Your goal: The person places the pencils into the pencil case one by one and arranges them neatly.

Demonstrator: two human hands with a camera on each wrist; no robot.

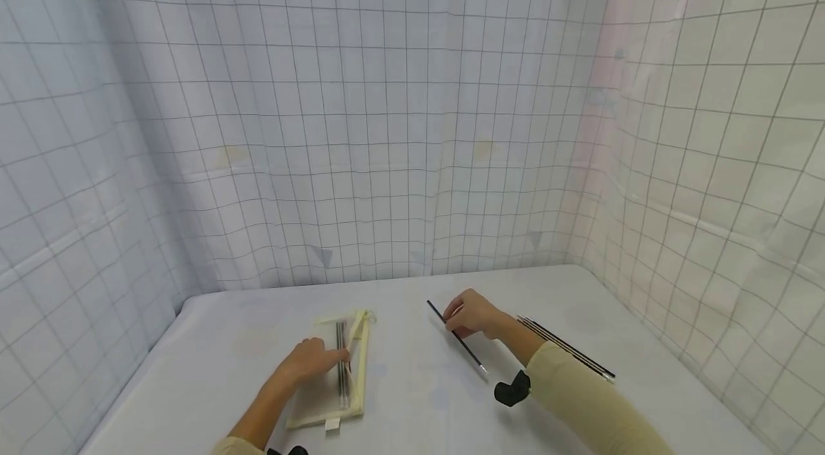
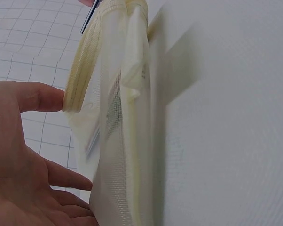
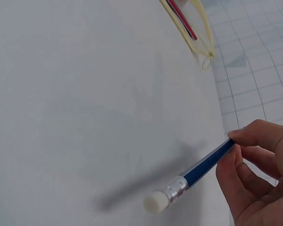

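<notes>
Pinching pencil (image 1: 468, 350) above table (image 1: 412, 387) with right hand (image 1: 475, 314); touching zippered pouch (image 1: 363, 369) with left hand (image 1: 312, 360), leaving left grip unclear.

This was a curtained-off booth — grid-patterned curtains (image 1: 399, 111) hung from nine o'clock through twelve to three, round a white-covered table (image 1: 412, 398) at six — whether home or lab, unclear.

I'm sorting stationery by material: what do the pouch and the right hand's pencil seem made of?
Pouch: probably translucent plastic mesh, given its fine grid; cream trim looks like woven fabric. Pencil: likely painted wood from its smooth blue coat; silvery ferrule suggests metal, matte white eraser, rubber.
</notes>
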